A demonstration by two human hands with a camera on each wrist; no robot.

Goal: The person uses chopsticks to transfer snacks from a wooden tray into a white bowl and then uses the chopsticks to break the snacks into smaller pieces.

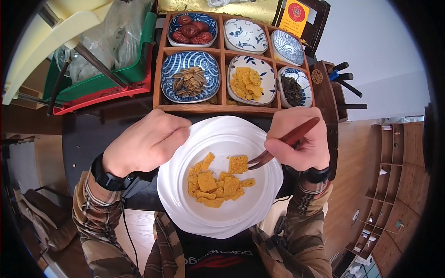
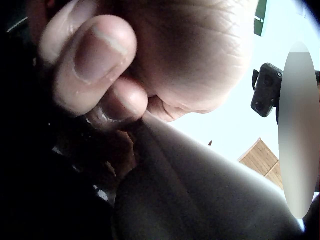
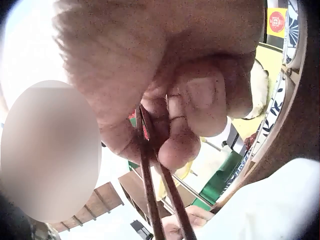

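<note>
My right hand (image 1: 299, 139) holds dark reddish-brown wooden tongs (image 1: 301, 132), their two prongs also showing in the right wrist view. The tong tips are right at the edge of a square orange-yellow crisp (image 1: 238, 164). This piece lies beside a heap of similar crisps (image 1: 218, 187) on a white plate (image 1: 174, 204) with a wavy rim. At the plate's upper left rim, my left hand (image 1: 148, 141) grips the edge, thumb on top. In the left wrist view its curled fingers (image 2: 105, 55) meet the rim.
Behind the plate stands a wooden compartment box (image 1: 185, 109) with patterned bowls: red dates (image 1: 190, 31), sunflower seeds (image 1: 189, 82), yellow crisps (image 1: 247, 83) and dark tea leaves (image 1: 292, 90). A green basket (image 1: 143, 51) with plastic bags is at left; a dark wooden holder (image 1: 324, 88) at right.
</note>
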